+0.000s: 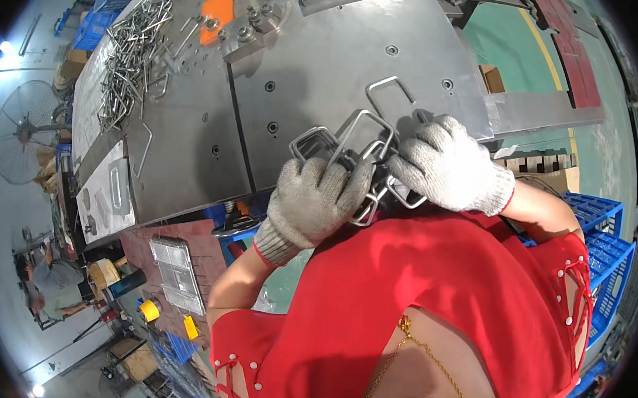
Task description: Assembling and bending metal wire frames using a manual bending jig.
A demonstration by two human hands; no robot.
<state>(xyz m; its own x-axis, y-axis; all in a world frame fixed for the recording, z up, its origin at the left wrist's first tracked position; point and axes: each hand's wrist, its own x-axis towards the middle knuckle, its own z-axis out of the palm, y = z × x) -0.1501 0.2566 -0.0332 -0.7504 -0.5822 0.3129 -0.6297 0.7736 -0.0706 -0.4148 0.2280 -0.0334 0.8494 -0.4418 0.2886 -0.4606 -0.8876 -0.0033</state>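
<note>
Both my hands wear grey knit gloves and meet at the near edge of a steel machine table [325,73]. My left hand [312,199] is closed around a bunch of bent rectangular wire loops [355,133]. My right hand [446,164] grips the same bunch from the right side. Several loops stick up and away from my fingers over the table plate. One loop [391,94] reaches farthest out.
A pile of loose bent wire pieces [131,57] lies at the table's far left, beside an orange plate [219,14] and bolted fixtures. Blue plastic crates [595,239] stand at my right. A fan [26,131] and another person [55,288] are at the left.
</note>
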